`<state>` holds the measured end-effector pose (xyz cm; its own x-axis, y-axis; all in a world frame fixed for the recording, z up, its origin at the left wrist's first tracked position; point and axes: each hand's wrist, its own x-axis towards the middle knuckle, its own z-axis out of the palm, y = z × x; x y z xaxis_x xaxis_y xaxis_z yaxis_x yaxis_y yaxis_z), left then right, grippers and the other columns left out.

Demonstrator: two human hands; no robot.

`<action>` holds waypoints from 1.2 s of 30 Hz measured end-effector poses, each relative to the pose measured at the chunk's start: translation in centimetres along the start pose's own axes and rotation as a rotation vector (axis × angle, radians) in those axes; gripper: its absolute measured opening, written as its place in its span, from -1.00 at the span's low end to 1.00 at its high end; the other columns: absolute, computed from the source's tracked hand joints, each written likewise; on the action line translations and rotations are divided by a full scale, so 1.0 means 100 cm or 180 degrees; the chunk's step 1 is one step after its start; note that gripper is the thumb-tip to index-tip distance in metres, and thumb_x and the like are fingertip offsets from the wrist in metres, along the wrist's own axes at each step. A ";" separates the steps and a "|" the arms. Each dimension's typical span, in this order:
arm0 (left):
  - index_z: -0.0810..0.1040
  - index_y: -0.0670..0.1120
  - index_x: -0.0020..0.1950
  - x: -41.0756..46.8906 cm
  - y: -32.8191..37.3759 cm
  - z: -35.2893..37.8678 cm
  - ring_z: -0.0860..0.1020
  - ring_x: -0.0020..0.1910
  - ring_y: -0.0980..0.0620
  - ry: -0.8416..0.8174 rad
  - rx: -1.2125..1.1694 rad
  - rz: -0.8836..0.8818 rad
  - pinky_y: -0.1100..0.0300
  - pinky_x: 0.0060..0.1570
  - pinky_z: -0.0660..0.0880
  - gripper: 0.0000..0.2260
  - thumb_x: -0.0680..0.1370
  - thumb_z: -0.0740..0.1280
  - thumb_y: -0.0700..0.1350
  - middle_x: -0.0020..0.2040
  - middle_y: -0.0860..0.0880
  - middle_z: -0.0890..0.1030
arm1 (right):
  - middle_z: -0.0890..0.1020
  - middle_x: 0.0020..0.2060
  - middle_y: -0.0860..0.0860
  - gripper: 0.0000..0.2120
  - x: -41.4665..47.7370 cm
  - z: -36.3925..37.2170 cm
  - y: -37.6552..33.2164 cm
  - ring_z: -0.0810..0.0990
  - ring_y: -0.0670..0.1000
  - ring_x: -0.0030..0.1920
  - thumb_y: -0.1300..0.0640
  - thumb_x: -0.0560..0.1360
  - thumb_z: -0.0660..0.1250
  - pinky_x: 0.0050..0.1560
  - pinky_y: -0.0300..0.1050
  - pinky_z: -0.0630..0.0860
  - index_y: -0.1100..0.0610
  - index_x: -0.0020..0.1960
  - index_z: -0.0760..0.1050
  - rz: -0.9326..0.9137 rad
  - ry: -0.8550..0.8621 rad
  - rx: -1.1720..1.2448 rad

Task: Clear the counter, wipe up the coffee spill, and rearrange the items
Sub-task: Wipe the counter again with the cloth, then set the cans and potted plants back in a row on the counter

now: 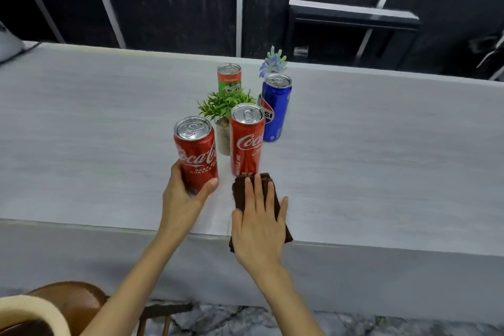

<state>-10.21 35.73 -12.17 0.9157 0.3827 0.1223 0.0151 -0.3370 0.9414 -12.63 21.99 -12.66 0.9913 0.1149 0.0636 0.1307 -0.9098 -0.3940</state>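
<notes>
a pale grey counter (381, 144) is seen before dark panels; the near coke can (196, 153) is gripped by the left hand (182, 199), while the brown cloth (256, 199) at the near edge is pressed under the flat right hand (259, 229); no spill can be made out, so even pressure is advised, with the can kept clear

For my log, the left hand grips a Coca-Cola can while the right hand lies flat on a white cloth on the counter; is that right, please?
The cloth is dark brown, not white, as the head view shows. The left hand grips a Coca-Cola can while the right hand lies flat on it on the counter.
</notes>
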 end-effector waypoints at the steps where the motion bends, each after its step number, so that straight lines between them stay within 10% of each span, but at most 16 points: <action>1: 0.25 0.00 0.35 0.001 -0.001 0.000 0.45 0.13 0.08 -0.0024 -0.0006 0.0017 0.19 0.06 0.38 -0.36 0.36 0.45 0.02 0.27 0.00 0.47 | -0.16 0.53 0.01 -0.44 0.004 0.000 -0.001 -0.22 0.05 0.52 0.01 0.58 -0.09 0.43 0.12 -0.36 0.05 0.51 -0.22 0.0033 0.0015 0.0008; 9: 0.20 0.03 0.37 0.011 -0.005 -0.002 0.40 0.16 0.11 -0.0213 -0.0134 0.0048 0.18 0.10 0.37 -0.31 0.34 0.48 -0.03 0.32 -0.03 0.43 | 0.01 0.53 -0.03 -0.33 0.034 -0.006 0.000 -0.14 -0.02 0.52 0.00 0.51 0.15 0.44 0.00 -0.28 -0.04 0.50 -0.14 0.0226 0.0248 0.1542; 13: 0.21 0.04 0.36 0.015 -0.007 -0.004 0.39 0.15 0.12 -0.0235 -0.0217 0.0065 0.26 0.04 0.36 -0.30 0.32 0.49 -0.06 0.21 0.09 0.40 | 0.25 0.44 -0.04 -0.23 0.068 -0.020 0.001 0.23 -0.01 0.43 -0.14 0.39 0.37 0.37 -0.03 0.27 -0.07 0.46 0.04 0.0436 0.0682 0.2204; 18: 0.24 0.05 0.32 0.021 -0.006 -0.002 0.41 0.13 0.12 -0.0260 -0.0270 0.0121 0.38 -0.06 0.35 -0.32 0.30 0.51 -0.08 0.16 0.12 0.39 | 0.43 0.32 0.00 -0.25 0.094 -0.019 -0.008 0.43 0.02 0.30 -0.08 0.34 0.44 0.27 0.03 0.43 0.01 0.41 0.16 0.0384 0.0580 0.2296; 36: 0.32 0.15 0.28 -0.001 0.095 0.101 0.48 -0.02 0.43 -0.0522 -0.0351 0.0887 0.55 -0.11 0.39 -0.31 0.23 0.55 0.00 0.07 0.32 0.46 | 0.59 0.02 -0.09 -0.39 0.080 -0.114 0.103 0.50 -0.27 -0.13 -0.06 0.27 0.52 -0.12 -0.44 0.42 0.06 0.22 0.38 0.0324 0.1468 0.2533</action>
<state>-6.08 23.80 -6.45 0.9310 0.1426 0.3360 -0.2802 -0.3109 0.9082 -3.51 9.01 -5.72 0.9178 -0.2760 0.2855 0.1827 -0.3450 -0.9207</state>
